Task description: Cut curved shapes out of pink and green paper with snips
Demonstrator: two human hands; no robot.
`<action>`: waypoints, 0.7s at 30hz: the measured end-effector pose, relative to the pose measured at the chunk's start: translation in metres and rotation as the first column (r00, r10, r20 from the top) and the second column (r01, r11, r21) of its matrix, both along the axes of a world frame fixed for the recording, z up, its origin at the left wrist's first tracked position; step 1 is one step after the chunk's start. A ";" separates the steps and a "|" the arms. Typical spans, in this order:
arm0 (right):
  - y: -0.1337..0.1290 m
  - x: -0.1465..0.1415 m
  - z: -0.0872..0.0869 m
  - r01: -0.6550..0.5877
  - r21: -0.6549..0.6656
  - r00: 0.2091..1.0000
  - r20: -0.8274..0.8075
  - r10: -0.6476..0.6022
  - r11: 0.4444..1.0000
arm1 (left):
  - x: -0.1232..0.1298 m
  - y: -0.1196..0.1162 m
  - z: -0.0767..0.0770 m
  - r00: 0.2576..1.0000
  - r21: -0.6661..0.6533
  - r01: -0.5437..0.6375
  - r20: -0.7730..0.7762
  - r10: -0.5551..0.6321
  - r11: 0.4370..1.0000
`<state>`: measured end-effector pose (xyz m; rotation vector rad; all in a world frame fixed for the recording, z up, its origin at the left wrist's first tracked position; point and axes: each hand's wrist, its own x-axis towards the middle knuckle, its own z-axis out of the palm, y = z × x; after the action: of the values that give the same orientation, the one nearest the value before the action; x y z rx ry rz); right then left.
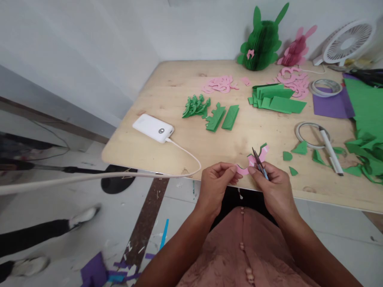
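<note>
At the table's front edge, my left hand [220, 179] pinches one end of a curvy pink paper cutout [243, 170] with a dark green edge. In my right hand [273, 185] is a small pair of scissors [257, 156], blades pointing up and away from me across the paper. My right thumb also touches the cutout near the blades. Whether the blades are parted is hard to make out. Beyond my hands lie a folded green paper strip [230, 117], a partly cut green piece [215, 118] and a pile of cut green shapes [196, 107].
A white power bank [153, 128] with a cable lies left. Green scraps [300, 147], a marker [331, 151] and tape rolls [325, 87] are right. Behind stand a green paper rabbit [261, 44], a pink one [295, 50] and a fan [348, 42]. Someone's legs [36, 235] show left.
</note>
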<state>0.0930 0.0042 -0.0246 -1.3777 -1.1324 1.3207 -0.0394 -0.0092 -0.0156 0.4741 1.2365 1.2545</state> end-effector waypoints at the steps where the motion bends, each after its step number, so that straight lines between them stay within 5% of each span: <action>1: 0.000 0.000 0.000 -0.002 0.000 1.000 0.007 0.002 1.000 | 0.000 0.000 0.000 1.000 0.001 0.001 -0.007 -0.001 1.000; 21: -0.001 0.003 0.001 -0.062 -0.023 0.998 -0.012 0.062 0.998 | 0.000 0.001 0.003 0.999 -0.012 0.012 -0.041 -0.013 1.000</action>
<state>0.0959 0.0031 -0.0239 -1.3594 -1.1637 1.3886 -0.0393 -0.0084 -0.0130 0.5005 1.2726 1.2316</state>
